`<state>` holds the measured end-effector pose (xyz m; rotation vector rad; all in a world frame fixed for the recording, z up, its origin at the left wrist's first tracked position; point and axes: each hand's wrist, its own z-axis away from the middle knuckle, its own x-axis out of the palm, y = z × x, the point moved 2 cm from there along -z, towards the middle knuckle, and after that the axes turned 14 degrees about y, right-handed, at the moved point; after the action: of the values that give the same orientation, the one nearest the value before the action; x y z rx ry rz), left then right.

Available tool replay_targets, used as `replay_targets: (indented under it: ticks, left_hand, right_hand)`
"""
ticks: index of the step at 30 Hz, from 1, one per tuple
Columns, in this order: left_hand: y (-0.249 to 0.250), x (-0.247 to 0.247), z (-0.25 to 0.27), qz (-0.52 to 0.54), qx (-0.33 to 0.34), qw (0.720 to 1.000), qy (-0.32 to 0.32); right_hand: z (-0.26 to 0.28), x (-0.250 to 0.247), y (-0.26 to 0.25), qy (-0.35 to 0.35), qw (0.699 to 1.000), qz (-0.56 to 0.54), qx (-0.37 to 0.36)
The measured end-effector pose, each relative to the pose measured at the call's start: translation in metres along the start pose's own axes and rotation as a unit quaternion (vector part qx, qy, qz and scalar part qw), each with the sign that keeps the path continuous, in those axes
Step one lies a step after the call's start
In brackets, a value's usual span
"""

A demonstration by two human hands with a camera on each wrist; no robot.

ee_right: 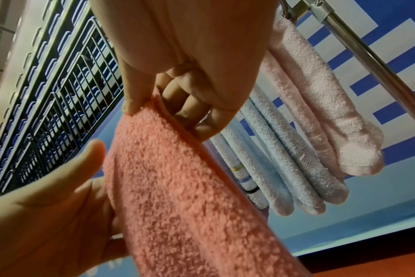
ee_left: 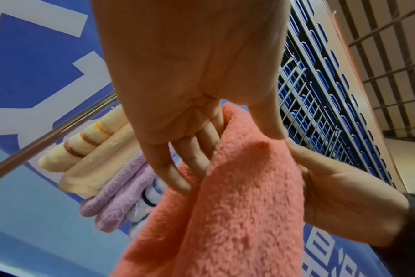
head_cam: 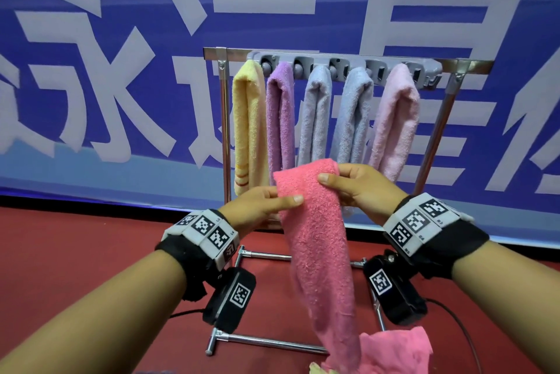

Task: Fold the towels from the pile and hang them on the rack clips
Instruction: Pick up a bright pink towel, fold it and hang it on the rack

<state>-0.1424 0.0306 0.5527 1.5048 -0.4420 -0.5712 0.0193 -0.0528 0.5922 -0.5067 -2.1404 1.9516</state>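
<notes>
1. Up front, the left hand [head_cam: 257, 204] pinches the left edge of a folded pink towel [head_cam: 318, 240], thumb across its front and fingers behind.
2. Opposite it, the right hand [head_cam: 360, 188] grips the towel's top right corner, thumb in front and fingers curled behind.
3. Held between both hands, the pink towel hangs as a long strip, its lower end reaching a crumpled pink cloth [head_cam: 397, 352] on the red worktop [head_cam: 91, 246].
4. Behind the hands stands the metal rack [head_cam: 224, 119], its grey clip bar [head_cam: 348, 66] across the top.
5. Clipped there side by side hang a yellow towel [head_cam: 250, 125], a purple towel [head_cam: 280, 119], two pale blue towels [head_cam: 316, 113], and a light pink towel [head_cam: 394, 119].
6. Beyond the rack hangs a blue banner [head_cam: 106, 70] with large white characters.
</notes>
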Motion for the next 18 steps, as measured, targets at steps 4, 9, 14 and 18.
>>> replay_targets:
  ticks: [4,9,14,18]
  left_hand:
    - [0.000,0.007,-0.001,-0.005,0.033,0.999,0.014]
    - [0.016,0.026,-0.005,0.034,0.053,0.998,0.015]
    - [0.028,0.033,-0.012,0.048,0.049,0.997,0.021]
    - [0.028,0.027,-0.012,0.040,0.042,0.998,0.028]
  right_hand:
    - [-0.004,-0.011,0.005,0.040,0.999,0.014,0.005]
    - [-0.003,-0.026,0.010,0.042,0.999,0.008,0.021]
    - [0.004,-0.026,0.024,0.005,0.997,0.025,0.070]
    - [0.003,-0.026,0.026,0.028,0.998,0.005,0.062]
